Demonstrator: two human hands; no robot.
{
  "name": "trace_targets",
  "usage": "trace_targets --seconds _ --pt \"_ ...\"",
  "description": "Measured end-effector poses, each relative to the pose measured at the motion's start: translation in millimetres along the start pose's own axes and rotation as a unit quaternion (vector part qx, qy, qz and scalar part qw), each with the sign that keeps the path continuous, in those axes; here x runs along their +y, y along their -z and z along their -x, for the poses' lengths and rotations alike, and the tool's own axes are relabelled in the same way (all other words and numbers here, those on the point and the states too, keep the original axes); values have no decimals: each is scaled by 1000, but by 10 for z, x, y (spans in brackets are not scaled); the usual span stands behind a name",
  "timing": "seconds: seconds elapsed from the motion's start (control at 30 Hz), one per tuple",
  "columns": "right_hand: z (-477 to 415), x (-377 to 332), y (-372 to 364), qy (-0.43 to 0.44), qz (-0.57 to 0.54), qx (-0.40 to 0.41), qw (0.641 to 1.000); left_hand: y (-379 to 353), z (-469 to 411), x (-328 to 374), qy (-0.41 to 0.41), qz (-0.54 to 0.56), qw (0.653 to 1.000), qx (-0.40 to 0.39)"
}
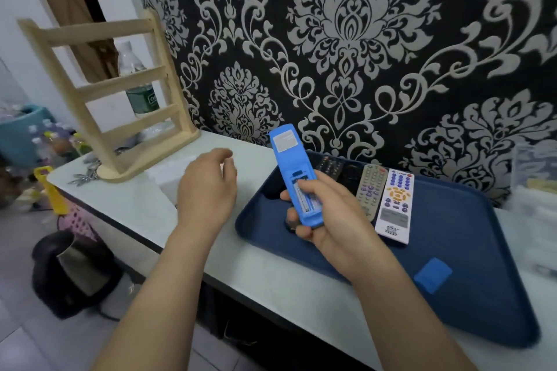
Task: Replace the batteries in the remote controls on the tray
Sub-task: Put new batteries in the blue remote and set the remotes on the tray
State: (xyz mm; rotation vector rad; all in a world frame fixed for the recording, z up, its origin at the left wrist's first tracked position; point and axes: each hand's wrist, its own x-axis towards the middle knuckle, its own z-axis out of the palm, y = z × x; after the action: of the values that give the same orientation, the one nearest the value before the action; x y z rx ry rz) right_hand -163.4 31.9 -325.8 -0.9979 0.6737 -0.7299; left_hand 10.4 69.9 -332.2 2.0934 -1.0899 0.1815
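So the right hand (328, 220) has its grip wrapped around the lower end of the blue remote (291, 159), fingers curled under it and the thumb lying across the open battery compartment. The remote is back-side up and tilted away, held just above the left part of the dark blue tray (452, 220). You can see batteries sitting in the slot.

The left hand (208, 187) hovers over the table (144, 208) to the left of the tray, grip loose, fingers softly curled, nothing in it as far as I can see.

On the tray, a grey remote (370, 190) and a white remote (396, 205) lie side by side, face up, with a couple of black remotes (330, 166) at the far edge. The blue battery cover (432, 275) lies by itself on the near right part of the tray.

There's a wooden rack (120, 93) at the table's far left, and a kettle (77, 271) down on the floor.
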Motion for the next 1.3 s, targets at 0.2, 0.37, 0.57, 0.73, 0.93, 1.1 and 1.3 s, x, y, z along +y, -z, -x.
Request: trace_targets --seconds 0.2,0.37,0.57,0.73,0.93,1.1,1.3 --pt "101 -102 145 21 -6 -28 999 -137 343 683 52 387 892 -227" --pt "381 -362 574 71 147 -10 987 -322 479 1101 -6 419 859 -293" --pt "722 -613 1253 192 325 176 909 -664 771 1678 -188 291 903 -255" --pt "1018 -818 1959 207 431 347 807 -889 1192 2261 -325 233 868 -294" --pt "1285 -916 2450 117 512 419 741 -1139 1385 2778 -470 3 814 -341" --pt "1466 -921 2821 3 569 409 714 -1512 1446 3138 -505 -168 737 -417" --pt "1465 -883 2933 26 539 416 732 -1697 1378 3276 -504 -200 702 -461"
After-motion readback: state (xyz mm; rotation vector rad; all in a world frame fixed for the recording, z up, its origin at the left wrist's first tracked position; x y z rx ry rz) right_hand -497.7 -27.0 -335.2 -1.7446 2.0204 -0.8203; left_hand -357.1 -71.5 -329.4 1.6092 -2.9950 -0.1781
